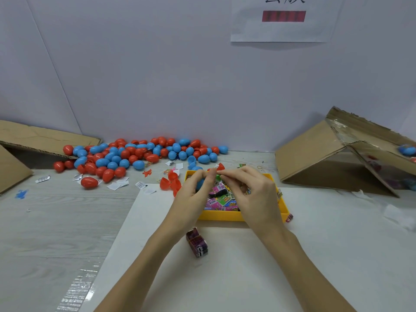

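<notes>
Blue egg half (200, 183) is held over the far left corner of the yellow tray (222, 216), gripped by the curled fingers of the left hand (193, 188). A small green piece (218, 176) is pinched by the right hand (249, 192) at the shell's mouth.

Judged mid-step: the piece is not yet seated and the shell is unclosed. Many closed eggs (139, 154) are piled at the back of the table (56, 221). Loose red halves (167, 182) and the full tray suggest much is left.
</notes>
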